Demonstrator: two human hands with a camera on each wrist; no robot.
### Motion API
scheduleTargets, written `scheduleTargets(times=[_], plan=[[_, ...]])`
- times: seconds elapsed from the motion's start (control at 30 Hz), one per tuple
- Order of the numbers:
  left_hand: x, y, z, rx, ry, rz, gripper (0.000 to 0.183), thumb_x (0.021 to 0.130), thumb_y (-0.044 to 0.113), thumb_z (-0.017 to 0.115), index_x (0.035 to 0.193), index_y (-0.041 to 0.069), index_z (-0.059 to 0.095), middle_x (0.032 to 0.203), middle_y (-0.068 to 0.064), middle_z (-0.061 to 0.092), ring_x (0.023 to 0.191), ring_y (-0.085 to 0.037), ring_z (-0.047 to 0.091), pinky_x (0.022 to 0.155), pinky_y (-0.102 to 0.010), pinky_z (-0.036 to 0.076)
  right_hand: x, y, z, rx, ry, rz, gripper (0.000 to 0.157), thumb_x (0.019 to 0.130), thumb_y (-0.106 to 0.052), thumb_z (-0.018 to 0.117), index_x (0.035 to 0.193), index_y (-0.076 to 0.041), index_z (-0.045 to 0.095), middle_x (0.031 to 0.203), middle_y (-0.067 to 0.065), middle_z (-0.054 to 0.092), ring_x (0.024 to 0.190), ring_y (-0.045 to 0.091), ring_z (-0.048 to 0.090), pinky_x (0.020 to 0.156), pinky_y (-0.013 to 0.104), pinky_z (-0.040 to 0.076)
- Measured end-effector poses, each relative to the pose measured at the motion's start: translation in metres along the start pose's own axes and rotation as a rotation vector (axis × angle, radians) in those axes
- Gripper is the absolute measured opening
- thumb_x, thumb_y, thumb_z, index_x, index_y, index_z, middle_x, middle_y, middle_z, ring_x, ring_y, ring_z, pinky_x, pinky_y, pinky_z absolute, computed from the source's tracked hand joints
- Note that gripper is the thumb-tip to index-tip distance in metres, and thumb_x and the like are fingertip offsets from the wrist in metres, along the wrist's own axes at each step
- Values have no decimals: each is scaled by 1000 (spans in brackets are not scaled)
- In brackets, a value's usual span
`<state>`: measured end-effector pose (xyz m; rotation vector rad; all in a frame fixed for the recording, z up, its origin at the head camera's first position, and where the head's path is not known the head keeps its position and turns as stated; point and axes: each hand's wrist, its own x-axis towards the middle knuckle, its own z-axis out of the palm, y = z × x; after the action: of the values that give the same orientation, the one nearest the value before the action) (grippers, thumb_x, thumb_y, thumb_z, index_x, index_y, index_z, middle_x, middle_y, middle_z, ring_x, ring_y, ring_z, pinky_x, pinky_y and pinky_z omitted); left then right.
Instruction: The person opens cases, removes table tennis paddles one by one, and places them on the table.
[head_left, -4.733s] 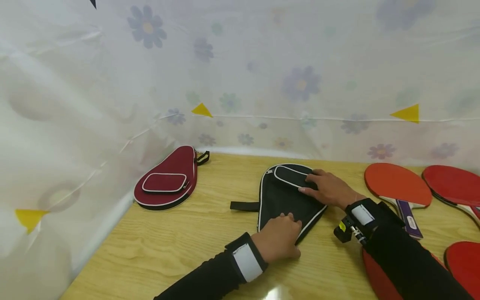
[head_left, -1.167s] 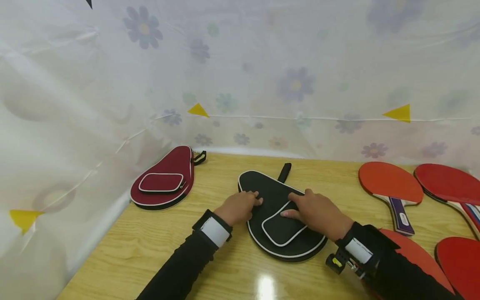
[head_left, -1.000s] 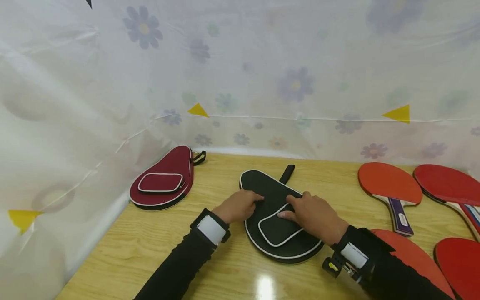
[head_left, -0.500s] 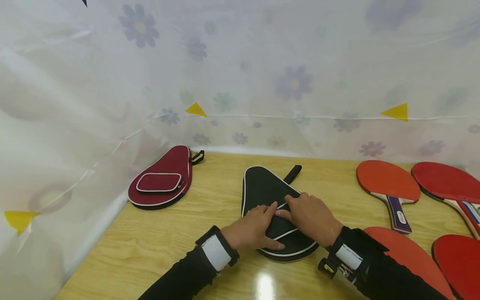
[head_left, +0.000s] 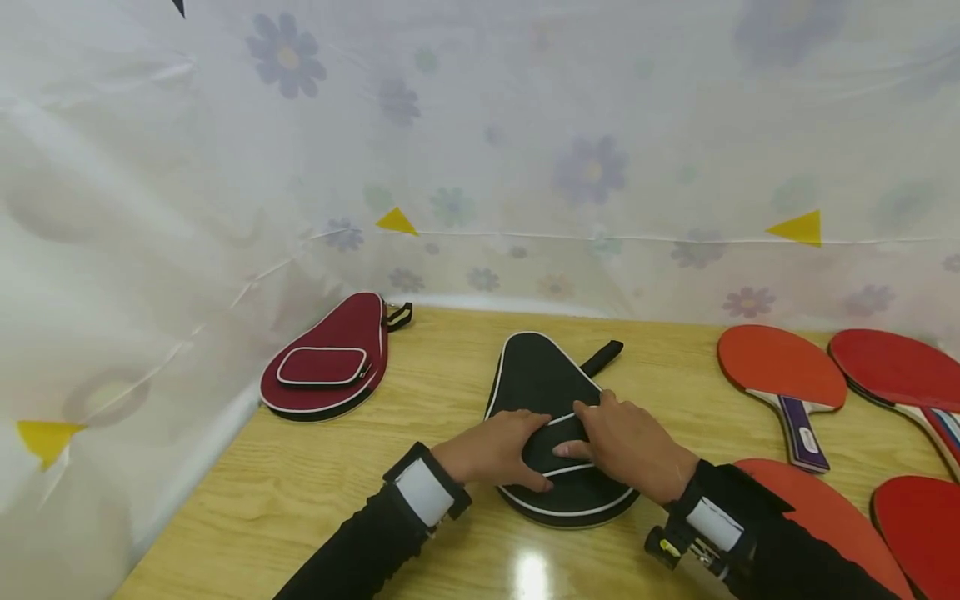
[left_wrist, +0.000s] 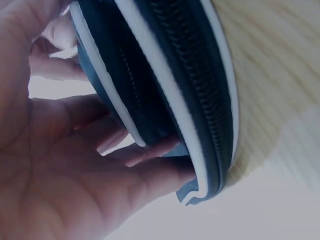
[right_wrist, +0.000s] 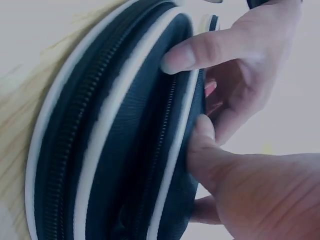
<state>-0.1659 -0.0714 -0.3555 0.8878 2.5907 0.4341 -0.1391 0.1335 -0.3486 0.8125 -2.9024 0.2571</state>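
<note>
In the head view a black table tennis paddle case (head_left: 536, 371) with white piping lies on the wooden table, narrow end away from me and strap to the right. My left hand (head_left: 492, 450) grips the left side of its raised pocket (head_left: 546, 457), thumb at the near edge and fingers at the far one. Opposite it, my right hand (head_left: 633, 446) holds the pocket's right side, its thumb on the front. The left wrist view shows the thumb against the case's piping (left_wrist: 155, 65). A closed-looking main zipper (right_wrist: 65, 135) runs along the rounded end in the right wrist view.
A dark red paddle case (head_left: 326, 367) lies at the back left by the curtain wall. To the right are several table tennis paddles, among them an orange-red one (head_left: 780, 364) with a purple handle and red ones (head_left: 900, 362), one partly under the right sleeve.
The black case has been turned round, pocket end now toward me, then swung slightly so its narrow end points away. The left hand has moved from the case's left edge onto the pocket.
</note>
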Motion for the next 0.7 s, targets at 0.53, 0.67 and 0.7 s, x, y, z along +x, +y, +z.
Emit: scheduleTargets(times=[0.53,0.67,0.7], plan=[[5,-17,-8,-35,-44,63,87,80,38,86,152,11,46,146,-6,54,129,-15,52,103,-25,43,1,-6,2,23,-38,-26,73,83,-50,77,115,14,65,90,18,65,76,31,68,67,41,57],[4,-23,-11,-53,-56,79,87,79,35,87,152,13,46,149,-7,51,136,-19,49,107,-29,41,0,-11,4,12,-9,-9,70,82,-51,78,106,13,67,80,14,62,65,26,65,59,38,55],[5,-24,-12,-53,-61,79,87,79,35,87,153,15,46,151,-8,50,138,-22,46,109,-31,40,0,-12,5,7,-3,-8,69,82,-52,78,105,13,67,79,13,61,63,25,65,57,37,55]])
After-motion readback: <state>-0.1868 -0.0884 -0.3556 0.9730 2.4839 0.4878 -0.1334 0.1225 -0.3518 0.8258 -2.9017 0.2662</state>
